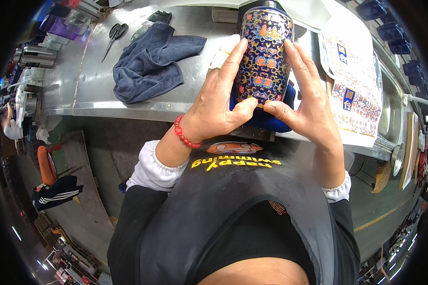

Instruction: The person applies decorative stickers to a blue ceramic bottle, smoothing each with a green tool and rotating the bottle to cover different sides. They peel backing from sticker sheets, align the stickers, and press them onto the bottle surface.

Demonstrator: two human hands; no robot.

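A dark blue bottle (265,52), covered in a gold, red and multicoloured pattern, lies between my two hands with its dark neck pointing away. Along its left side my left hand (218,102) presses, with the thumb on the near end of the pattern; a red bead bracelet circles that wrist. My right hand (314,104) grips the right side, its fingers extended along the surface and its thumb opposite the left one. Something smooth and blue (271,122) shows under the near end. White wrapping partly covers a left finger.
A crumpled dark blue towel (150,61) and black scissors (115,38) lie on the metal table (97,83) to the left. Printed pattern sheets (361,85) cover the right side, beside a metal sink (392,102). Blue bottles (390,31) stand far right. Another person (10,124) is far left.
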